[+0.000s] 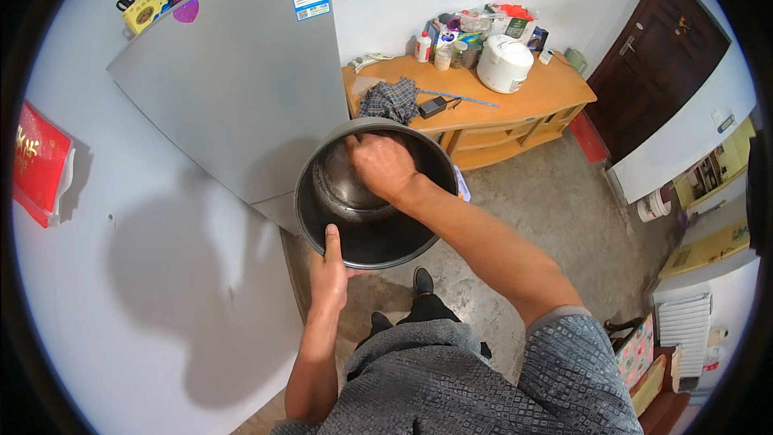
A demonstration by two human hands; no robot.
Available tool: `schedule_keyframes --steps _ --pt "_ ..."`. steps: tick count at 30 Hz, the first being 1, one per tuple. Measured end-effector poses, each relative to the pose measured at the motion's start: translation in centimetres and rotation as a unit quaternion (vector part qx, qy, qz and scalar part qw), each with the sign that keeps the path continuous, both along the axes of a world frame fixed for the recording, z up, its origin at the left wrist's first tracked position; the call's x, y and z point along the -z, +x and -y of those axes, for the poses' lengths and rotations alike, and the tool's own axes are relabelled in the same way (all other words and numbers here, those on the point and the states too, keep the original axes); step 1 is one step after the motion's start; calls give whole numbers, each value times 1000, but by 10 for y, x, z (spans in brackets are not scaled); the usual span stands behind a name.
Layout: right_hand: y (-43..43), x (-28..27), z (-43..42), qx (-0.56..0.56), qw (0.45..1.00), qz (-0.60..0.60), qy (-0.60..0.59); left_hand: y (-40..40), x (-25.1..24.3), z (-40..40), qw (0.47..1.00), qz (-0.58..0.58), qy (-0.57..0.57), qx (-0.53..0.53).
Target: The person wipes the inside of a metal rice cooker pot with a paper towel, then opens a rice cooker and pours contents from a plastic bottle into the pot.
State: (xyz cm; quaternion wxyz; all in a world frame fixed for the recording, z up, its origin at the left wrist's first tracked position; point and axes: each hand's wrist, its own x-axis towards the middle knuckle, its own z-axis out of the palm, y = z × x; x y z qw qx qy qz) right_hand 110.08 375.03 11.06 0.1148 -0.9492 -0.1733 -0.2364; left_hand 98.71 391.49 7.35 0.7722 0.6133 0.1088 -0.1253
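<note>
A round, dark metal pot [374, 244] is tilted in front of me, its inside facing up toward me. My left hand [329, 269] grips its near left rim, with the thumb over the edge and the fingers beneath. Inside the pot, my right hand [381, 166] is bent into a loose fist against the wall or bottom. Its fingertips are hidden, so I cannot tell whether it holds anything. The bottom of the pot shows a worn ring around a shiny middle.
Beyond the pot stands a wooden cabinet [471, 124] bearing a white rice cooker [506, 65], a checked cloth [388, 99], a black power adapter [432, 107], jars and a bottle. A grey refrigerator [241, 90] rises at left beside the white wall. A dark door [658, 60] is at right.
</note>
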Motion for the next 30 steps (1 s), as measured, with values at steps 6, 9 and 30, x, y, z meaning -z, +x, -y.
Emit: schedule_keyframes --steps 6,9,30 --pt "-17 -2 12 43 996 -58 -49 -8 19 8 1000 -8 4 -2" --pt "-28 10 12 68 996 -42 -33 -9 20 7 1000 -20 -6 4" --pt "-61 36 -42 -159 924 -228 263 19 23 -37 994 90 -67 3"
